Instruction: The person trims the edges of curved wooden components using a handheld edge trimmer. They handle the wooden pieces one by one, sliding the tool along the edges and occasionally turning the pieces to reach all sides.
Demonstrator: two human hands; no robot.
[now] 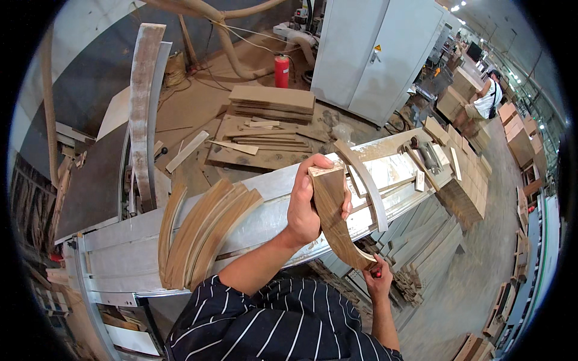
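Observation:
My left hand (pixel 304 207) is wrapped round the upper end of a curved brown wooden piece (pixel 336 210), held up above the metal bench. Its pale cut end faces up, and its lower end bends right toward my right hand (pixel 378 281). That hand is closed around a small red and dark object (pixel 377 274) at the lower tip of the wood; its kind is too small to tell. Left of my left arm, several curved wooden pieces (pixel 205 231) lie side by side on the bench. A thin pale curved strip (pixel 364 183) lies just right of the held wood.
The long metal bench (pixel 126 256) runs across in front of me. A tall curved board (pixel 144 114) stands at its left. Beyond are stacked boards (pixel 271 99), a red fire extinguisher (pixel 282 71) and a grey cabinet (pixel 367 54). A person (pixel 484 102) is far right.

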